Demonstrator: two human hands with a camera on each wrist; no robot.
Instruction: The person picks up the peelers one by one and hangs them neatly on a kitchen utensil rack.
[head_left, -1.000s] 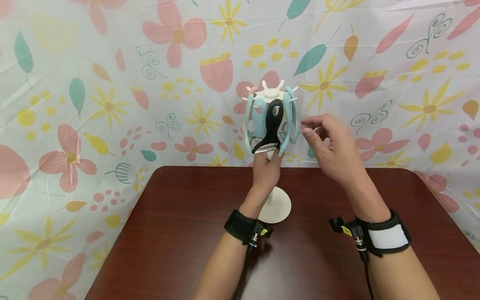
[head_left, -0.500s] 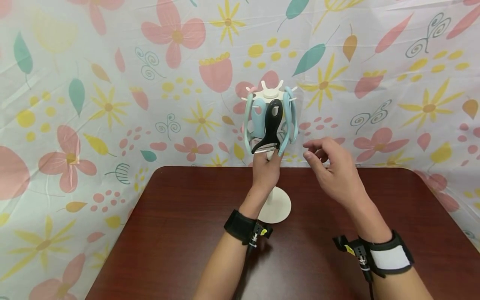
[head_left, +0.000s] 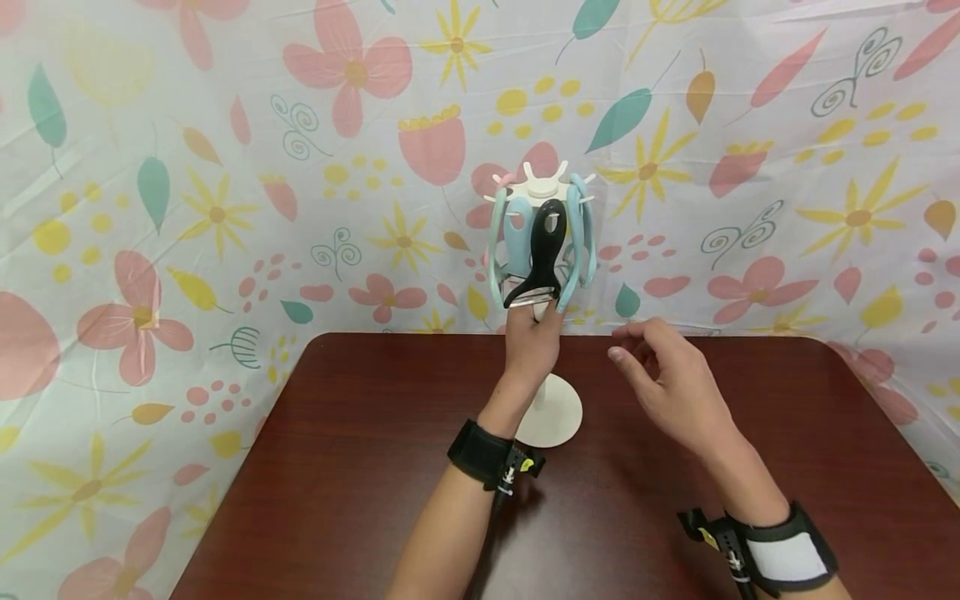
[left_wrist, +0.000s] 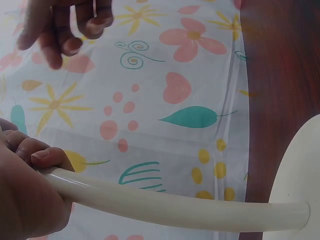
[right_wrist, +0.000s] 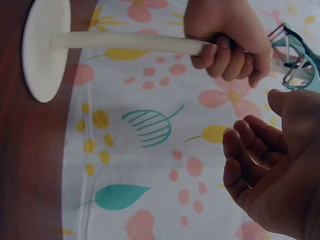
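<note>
A cream-coloured stand with a round base rises from the table to a spoked top ring. Several peelers hang from that ring: a black peeler faces me, with a light blue peeler beside it and more blue, green and pink handles around. My left hand grips the stand's pole just under the peelers; the right wrist view shows its fingers curled round the pole. To the right, apart from the stand, my right hand hovers with loosely bent fingers and holds nothing.
The dark reddish-brown table ends at a far edge close behind the stand. A white cloth with printed flowers and leaves hangs behind it. Each wrist wears a black strap with a small camera and cable.
My right hand has drawn down and slightly right, away from the peelers' right side, its fingers still loosely bent. The left hand, stand and peelers have kept their places.
</note>
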